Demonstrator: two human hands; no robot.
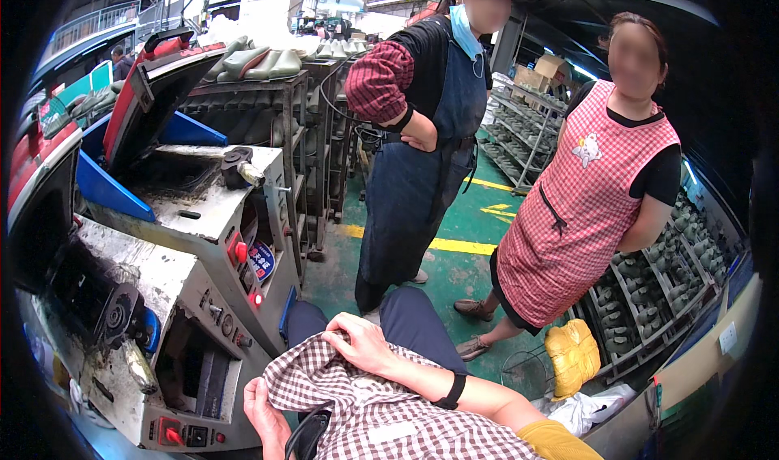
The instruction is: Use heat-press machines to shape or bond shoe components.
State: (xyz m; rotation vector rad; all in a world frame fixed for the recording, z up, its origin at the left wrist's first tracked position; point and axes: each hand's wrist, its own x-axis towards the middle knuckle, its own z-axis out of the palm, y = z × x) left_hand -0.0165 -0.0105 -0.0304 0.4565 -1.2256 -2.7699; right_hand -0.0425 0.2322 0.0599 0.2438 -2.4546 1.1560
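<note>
Matt checked cloth apron (pixel 365 403); scuffed metal machine (pixel 174 273)

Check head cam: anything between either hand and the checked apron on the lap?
Nothing visible. The right hand rests on top of the checked apron, and the left hand grips its edge from below. Both touch the cloth directly. The machine stands to the left, apart from it.

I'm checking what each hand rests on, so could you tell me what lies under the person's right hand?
The right hand rests on a brown-and-white checked apron spread over the lap; dark blue trousers show beyond it. The cloth hides the lap beneath. The left hand grips the apron's edge.
</note>
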